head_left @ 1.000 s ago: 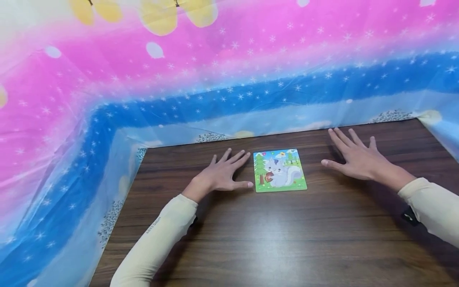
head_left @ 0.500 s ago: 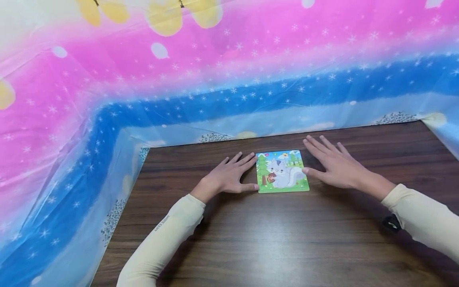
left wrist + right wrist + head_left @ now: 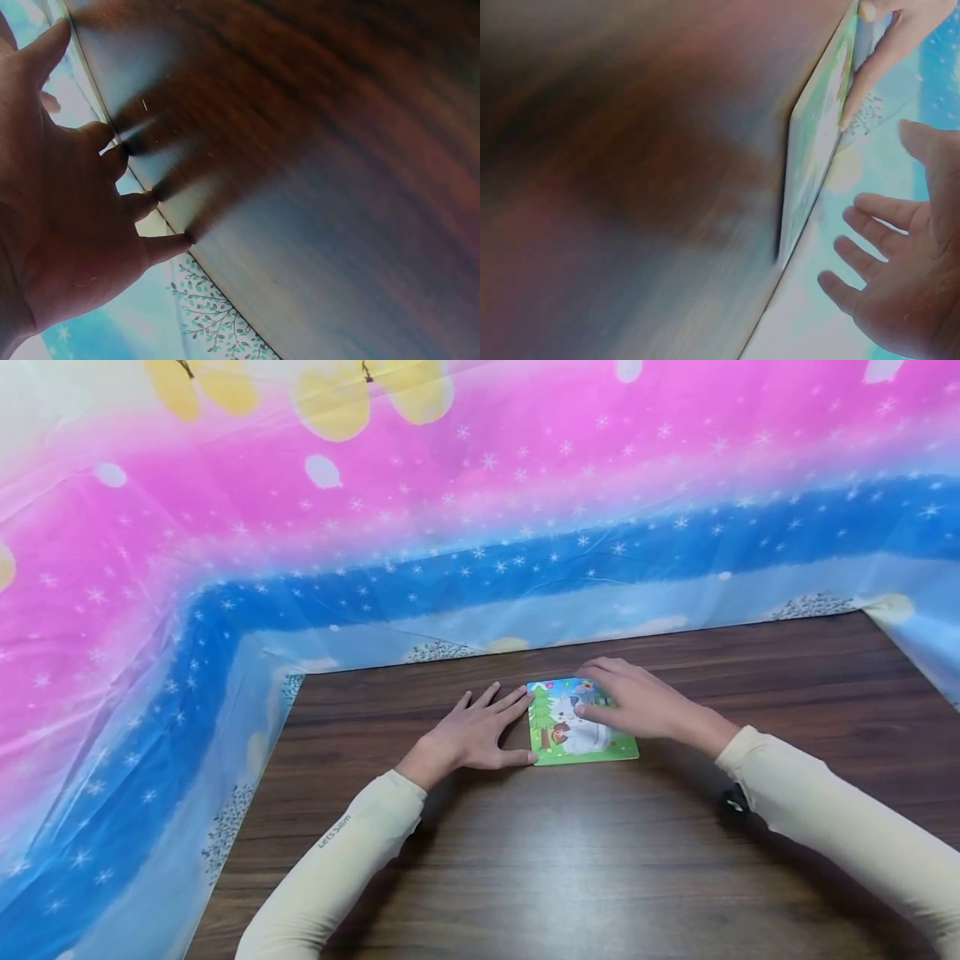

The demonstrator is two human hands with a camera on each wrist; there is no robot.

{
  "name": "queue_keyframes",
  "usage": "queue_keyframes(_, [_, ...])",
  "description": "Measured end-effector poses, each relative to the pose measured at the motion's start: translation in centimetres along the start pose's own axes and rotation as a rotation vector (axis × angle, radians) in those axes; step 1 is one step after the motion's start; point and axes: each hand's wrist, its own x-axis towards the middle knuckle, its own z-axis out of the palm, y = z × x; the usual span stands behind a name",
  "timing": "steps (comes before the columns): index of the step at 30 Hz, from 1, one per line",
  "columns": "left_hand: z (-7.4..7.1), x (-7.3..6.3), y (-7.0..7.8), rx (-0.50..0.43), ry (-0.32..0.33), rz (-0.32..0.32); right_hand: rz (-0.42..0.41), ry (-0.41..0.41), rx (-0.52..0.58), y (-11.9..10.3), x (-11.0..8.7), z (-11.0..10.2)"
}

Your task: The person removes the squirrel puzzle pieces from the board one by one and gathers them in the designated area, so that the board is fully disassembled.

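A square picture puzzle board point(image 3: 551, 747) with a cartoon squirrel lies flat on the dark wooden table point(image 3: 540, 860). My left hand point(image 3: 474, 737) rests on the table with fingers spread, its thumb and index fingertips touching the board's left edge. Over the board's right half hovers my right hand point(image 3: 637, 700), covering part of the picture. In the right wrist view, the fingers of the right hand point(image 3: 900, 262) are loosely extended with a gap to the board point(image 3: 821, 135). The left wrist view shows the left hand point(image 3: 75, 202) with fingertips on the tabletop.
A pink and blue curtain point(image 3: 420, 543) with snowflakes and butterflies hangs along the table's back and left edges. Pale sleeves point(image 3: 337, 860) cover both forearms. A dark strap point(image 3: 735, 800) sits beneath the right wrist.
My right hand has moved left from the table's right side to above the board. The left hand has shifted slightly right, from near the board's left edge to touching it.
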Motion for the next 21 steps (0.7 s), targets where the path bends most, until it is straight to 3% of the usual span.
queue_keyframes(11, [0.0,-0.5,-0.1,-0.035,-0.019,0.003,0.023,-0.101,0.073,-2.0,4.2,1.6])
queue_keyframes(21, [-0.3,0.0,0.2,-0.046,-0.038,-0.002,0.064,-0.187,0.016,-2.5,6.5,1.0])
